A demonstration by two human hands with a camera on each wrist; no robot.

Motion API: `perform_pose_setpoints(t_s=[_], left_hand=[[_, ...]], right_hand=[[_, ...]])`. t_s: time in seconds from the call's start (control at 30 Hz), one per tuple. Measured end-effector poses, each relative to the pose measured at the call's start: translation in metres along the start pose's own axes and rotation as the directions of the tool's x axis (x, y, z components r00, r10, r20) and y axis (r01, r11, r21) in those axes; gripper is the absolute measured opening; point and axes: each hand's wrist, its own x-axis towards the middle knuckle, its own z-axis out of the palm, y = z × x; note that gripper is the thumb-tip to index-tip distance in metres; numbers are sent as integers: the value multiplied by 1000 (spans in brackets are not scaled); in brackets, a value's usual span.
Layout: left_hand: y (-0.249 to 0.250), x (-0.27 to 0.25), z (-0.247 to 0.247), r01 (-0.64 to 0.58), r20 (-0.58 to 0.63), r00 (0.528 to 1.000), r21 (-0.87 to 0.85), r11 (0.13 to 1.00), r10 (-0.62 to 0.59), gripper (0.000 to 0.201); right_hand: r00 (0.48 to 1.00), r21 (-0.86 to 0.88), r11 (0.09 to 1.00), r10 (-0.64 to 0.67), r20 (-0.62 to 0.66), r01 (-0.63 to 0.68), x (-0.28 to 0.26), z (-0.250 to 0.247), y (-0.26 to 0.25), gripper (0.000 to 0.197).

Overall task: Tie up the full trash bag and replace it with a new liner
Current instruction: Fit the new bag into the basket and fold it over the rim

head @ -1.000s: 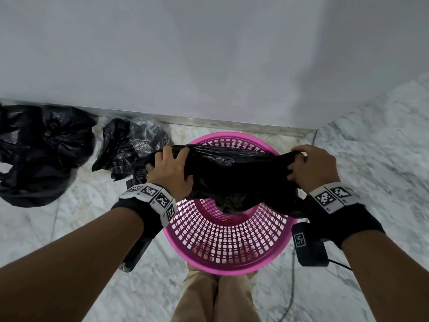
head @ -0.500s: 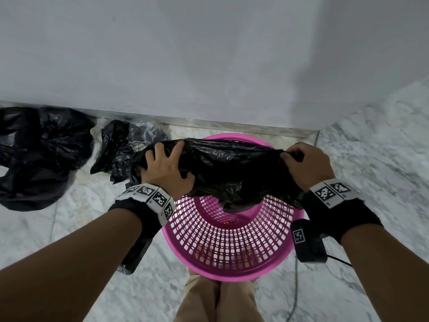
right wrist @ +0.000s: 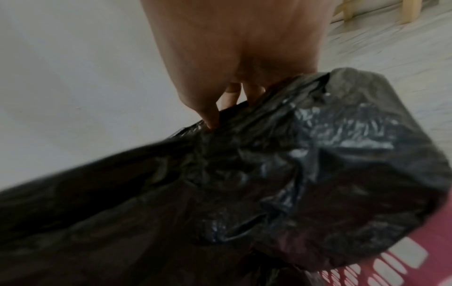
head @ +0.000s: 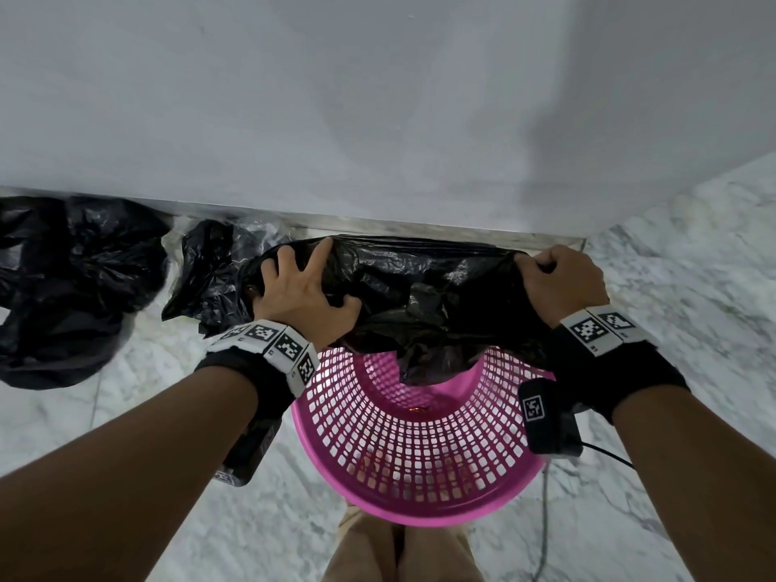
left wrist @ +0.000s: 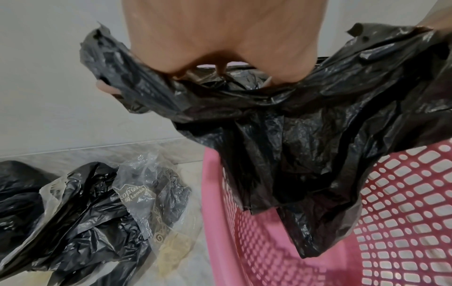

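my left hand [head: 304, 294] and right hand [head: 560, 283] grip the black liner [head: 424, 300], now stretched wider over the pink basket [head: 420, 493]; the wrapper [left wrist: 144, 195] on the floor reads "lemba".

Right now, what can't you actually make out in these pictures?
- Far rim of the pink basket: head view, covered by the black liner.
- Left hand fingertips: left wrist view, buried in plastic.
- Right hand grip: right wrist view, blurred.
- Bag by the wall: cut off.
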Motion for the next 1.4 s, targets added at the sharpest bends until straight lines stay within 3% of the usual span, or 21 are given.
perform_pose_setpoints(t_s=[0.2, 0.3, 0.37, 0.43, 0.53, 0.63, 0.7, 0.8, 1.0, 1.23, 1.4], left_hand=[[3, 10, -2, 15, 52, 999, -53, 998, -12, 74], [-2, 20, 1, 41, 180, 983, -85, 996, -25, 62], [-6, 22, 3, 68, 272, 962, -164, 984, -21, 52], [-9, 20, 8, 71, 302, 953, -195, 978, -9, 49], [-14, 13, 13, 48, 266, 964, -224, 973, 14, 39], [-18, 9, 15, 26, 246, 968, -276, 961, 45, 33], [-21, 9, 19, -31, 198, 976, -280, 960, 89, 30], [-22, 9, 21, -146, 79, 982, -251, 957, 171, 25], [-23, 13, 20, -301, -126, 952, -219, 928, 279, 24], [-15, 19, 13, -267, -190, 956, -235, 935, 225, 27], [-10, 21, 14, -81, 9, 996, -312, 947, 89, 33]], right_hand=[[997, -27, 997, 71, -4, -71, 11, 0, -1, 35], [994, -30, 994, 107, 37, -106, 11, 3, 4, 21], [990, 11, 993, 112, 80, -113, 7, 4, 9, 27], [992, 88, 995, 33, 119, -43, 1, 5, 14, 25], [976, 100, 989, -127, 174, 111, -12, 6, 19, 16], [952, 4, 984, -173, 252, 178, -22, 7, 23, 31], [961, -34, 982, -176, 214, 188, -24, 7, 23, 34], [977, 15, 983, -183, 108, 182, -21, 8, 22, 22], [984, 86, 981, -177, 30, 174, -17, 13, 18, 14], [1000, 64, 998, -26, -5, 26, -5, 11, 17, 21], [987, -83, 995, 58, 152, -46, -1, 9, 21, 41]])
